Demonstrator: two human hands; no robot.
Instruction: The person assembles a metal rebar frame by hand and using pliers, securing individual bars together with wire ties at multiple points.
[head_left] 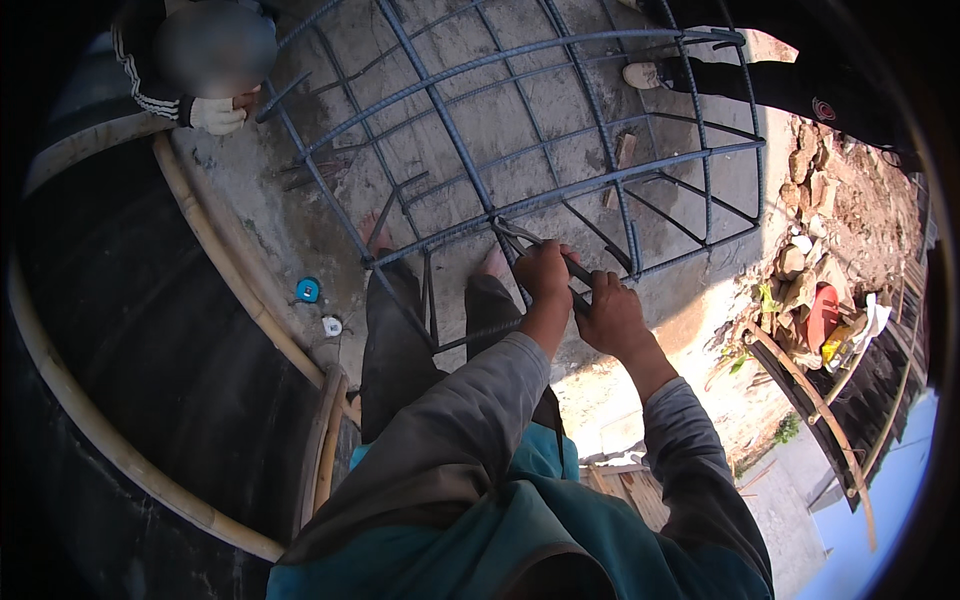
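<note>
A cage of ribbed steel rebar (460, 150) stands in front of me, its long bars crossed by square hoops. My left hand (543, 271) is closed round one handle of a pair of pincers (515, 232). My right hand (611, 316) grips the handles farther back, to the right of the left hand. The pincers' jaws touch the near top bar where a crossbar meets it. Any wire in the jaws is too small to make out. My bare feet (490, 264) are on the concrete below the cage's near side.
At the upper left a person's gloved hand (218, 115) is near the cage's corner. Another person's shoe (642, 76) shows at the upper right. A blue tape measure (307, 290) and a small white object (332, 326) lie on the concrete. Bamboo poles (225, 255) edge dark sheeting at left; rubble (800, 260) lies right.
</note>
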